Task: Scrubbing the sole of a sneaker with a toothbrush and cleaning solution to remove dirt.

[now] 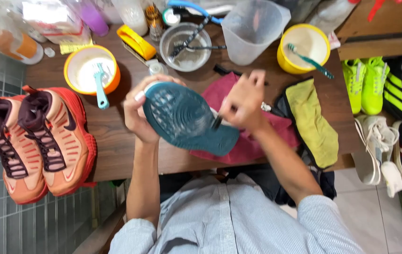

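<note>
The person sits at a brown wooden worktop (116, 155) with a shoe turned sole-up. The left hand (137, 113) wraps the toe end of the shoe (184, 117), fingers curled over the white edge, so the teal sole faces the camera and tilts toward 5 o'clock. The right hand (243, 101) is closed on a small dark brush (216, 123) whose tip touches the sole near its heel end (the handle is mostly hidden in the fist). Under the shoe lies a pink cloth (253, 141), and at 3 o'clock from it a yellow-green cloth (311, 122).

To scrub well here, I would judge that short strokes along the tread grooves work best, with the left hand kept firm so the sole does not rock, and the shoe kept over the pink cloth to catch drips.

At 10 o'clock stands an orange bowl (76, 56) with a light blue brush (100, 87) in it; at 12 o'clock a metal bowl (184, 47); at 1 o'clock a yellow bowl (285, 59) with a green toothbrush (311, 61). At 9 o'clock, 2 orange sneakers (36, 141) sit side by side.
</note>
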